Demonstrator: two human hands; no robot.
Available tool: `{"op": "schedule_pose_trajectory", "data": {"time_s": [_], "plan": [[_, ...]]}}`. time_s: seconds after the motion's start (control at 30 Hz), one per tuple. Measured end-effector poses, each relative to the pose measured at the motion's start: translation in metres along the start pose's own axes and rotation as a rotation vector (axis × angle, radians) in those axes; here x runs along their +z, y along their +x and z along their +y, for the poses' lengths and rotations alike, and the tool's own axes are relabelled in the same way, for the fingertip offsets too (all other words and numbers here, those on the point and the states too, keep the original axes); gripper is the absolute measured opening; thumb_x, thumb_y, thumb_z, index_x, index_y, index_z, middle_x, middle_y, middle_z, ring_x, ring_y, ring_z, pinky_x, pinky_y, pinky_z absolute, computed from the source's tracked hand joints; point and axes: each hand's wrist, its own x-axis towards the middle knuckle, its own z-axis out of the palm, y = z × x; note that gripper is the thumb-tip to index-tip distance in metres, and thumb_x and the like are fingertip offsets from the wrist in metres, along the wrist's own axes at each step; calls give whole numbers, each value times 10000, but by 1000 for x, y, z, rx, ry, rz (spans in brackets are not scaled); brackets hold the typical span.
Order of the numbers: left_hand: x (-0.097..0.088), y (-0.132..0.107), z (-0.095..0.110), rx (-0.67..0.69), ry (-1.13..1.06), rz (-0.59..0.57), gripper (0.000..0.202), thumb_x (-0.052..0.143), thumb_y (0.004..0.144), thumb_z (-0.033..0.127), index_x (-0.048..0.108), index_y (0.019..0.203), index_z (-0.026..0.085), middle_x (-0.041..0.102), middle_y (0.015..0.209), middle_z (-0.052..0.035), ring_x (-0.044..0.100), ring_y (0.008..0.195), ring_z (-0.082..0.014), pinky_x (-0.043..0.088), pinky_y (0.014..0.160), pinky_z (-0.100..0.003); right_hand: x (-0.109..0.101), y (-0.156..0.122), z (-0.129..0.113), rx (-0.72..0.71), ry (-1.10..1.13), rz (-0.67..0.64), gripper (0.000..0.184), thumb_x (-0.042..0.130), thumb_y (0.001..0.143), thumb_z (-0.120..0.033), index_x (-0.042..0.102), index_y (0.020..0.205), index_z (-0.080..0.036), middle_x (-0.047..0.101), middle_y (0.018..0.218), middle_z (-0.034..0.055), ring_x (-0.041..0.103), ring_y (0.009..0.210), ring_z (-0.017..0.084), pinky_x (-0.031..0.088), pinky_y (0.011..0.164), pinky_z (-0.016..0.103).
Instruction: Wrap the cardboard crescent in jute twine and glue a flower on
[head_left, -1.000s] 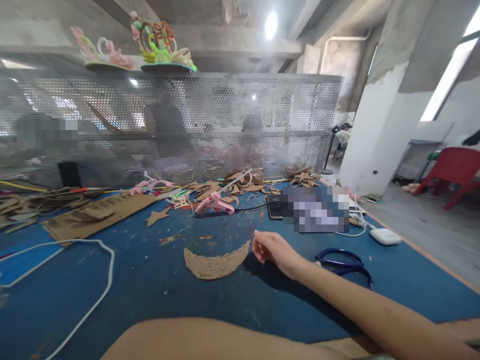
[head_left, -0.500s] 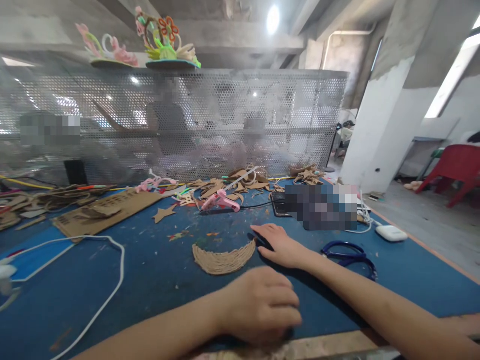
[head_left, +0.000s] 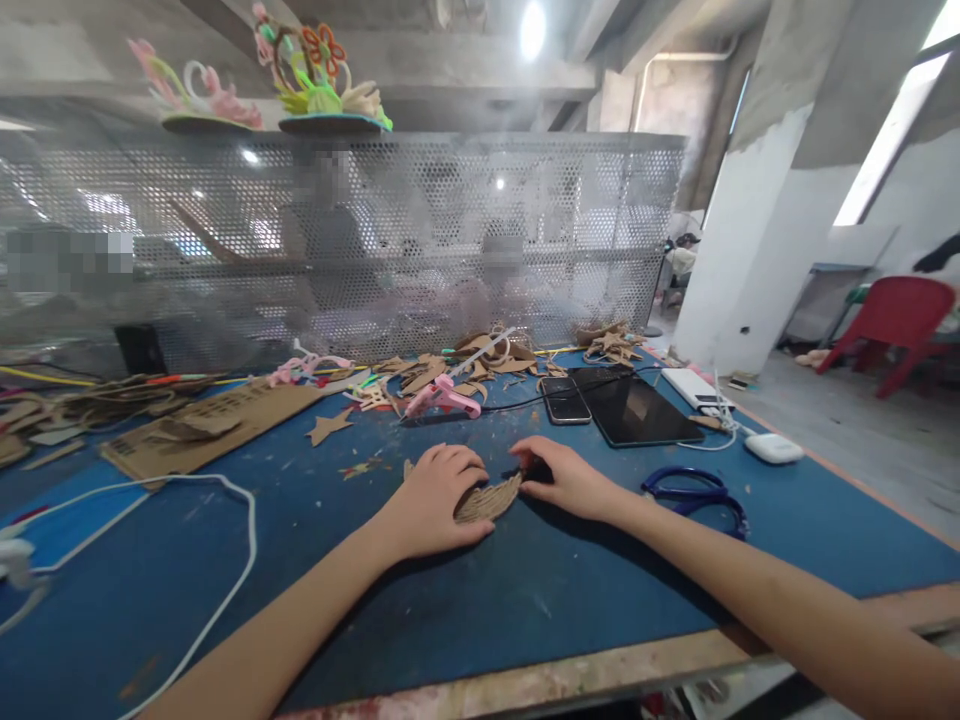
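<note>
A brown crescent (head_left: pixel 491 500) with rows of twine-like cord on its face lies flat on the blue table. Over its left half rests my left hand (head_left: pixel 439 495), fingers along the upper edge and thumb at the lower edge, gripping it and covering much of it. At the crescent's right tip, my right hand (head_left: pixel 566 480) curls, thumb and fingers closing about the point. The exact contact of those fingertips is partly in shadow. Behind both hands lies a pink glue gun (head_left: pixel 444 398) with a glue stick in it.
Blue-handled scissors (head_left: pixel 697 500) lie right of my right forearm. Beyond are a phone (head_left: pixel 566 400), a black tablet (head_left: pixel 637 405), a power bank (head_left: pixel 694 388) and a white case (head_left: pixel 774 448). Cardboard (head_left: pixel 217 430), a cardboard star (head_left: pixel 328 428) and a white cable (head_left: pixel 251 540) lie leftward. A perforated metal screen (head_left: pixel 450 240) stands behind.
My left hand has moved from the table's front edge up and left onto the crescent. My right hand has curled in at the crescent's right tip. The view has shifted slightly.
</note>
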Motion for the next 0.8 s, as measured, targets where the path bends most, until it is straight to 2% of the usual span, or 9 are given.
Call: {"op": "schedule_pose_trajectory", "data": {"time_s": [0.1,0.2,0.27,0.37,0.43,0.53,0.6,0.73,0.8], "plan": [[1,-1,4,-3,-23,-7,365,696,692,383,636,999,195,643,1092,-82,541,1106,-288,318,1018,-462,0,-1,-3,52,153,16,360,664,700,-159,551,1038,-209,564,911,14,539,853,166,436,842,349],[1,-1,6,2,-36,3,307,686,675,344,623,938,199,653,1070,-64,543,1108,-274,263,1062,-472,3,-2,-7,102,345,-8,411,690,672,-209,510,1042,-219,513,876,-19,548,757,124,472,747,302],[0,-1,8,4,-42,17,303,679,670,335,611,933,200,660,1052,-54,552,1093,-265,232,1079,-485,5,-2,-10,132,454,-26,468,723,644,-241,493,1051,-226,499,906,-22,552,720,102,479,699,276],[-1,-1,9,3,-45,42,300,663,678,332,602,943,207,665,1020,-44,571,1052,-251,223,1085,-493,7,-3,-14,175,558,-36,511,764,609,-258,500,1046,-227,525,958,-14,566,720,90,484,711,271],[-1,-1,10,2,-46,59,293,654,685,332,602,946,210,666,1008,-39,578,1036,-247,222,1088,-498,9,-3,-15,206,593,-41,487,781,598,-275,525,1010,-217,566,931,-13,576,714,98,485,716,281],[1,0,10,2,-57,77,279,654,696,338,601,940,212,669,989,-33,590,1014,-242,237,1084,-499,10,-3,-17,252,610,-48,375,781,614,-317,581,903,-189,611,766,-22,580,667,120,477,675,289],[2,0,9,1,-72,97,344,678,699,393,596,983,216,668,1013,-42,586,1031,-252,250,1082,-498,10,-2,-19,270,614,-27,313,778,621,-326,604,836,-179,603,665,-35,565,624,122,459,639,282],[-1,0,0,-65,-106,236,719,707,657,599,516,1204,173,569,1255,-142,452,1230,-328,215,1109,-504,8,0,-22,279,641,74,267,780,597,-281,629,790,-174,591,623,-46,528,584,107,423,613,265],[-4,-1,-8,-141,-131,341,713,647,730,598,470,1261,157,492,1344,-166,358,1305,-339,177,1125,-503,6,1,-23,273,664,135,253,772,595,-273,641,788,-177,604,650,-37,530,602,109,423,627,268]]}}
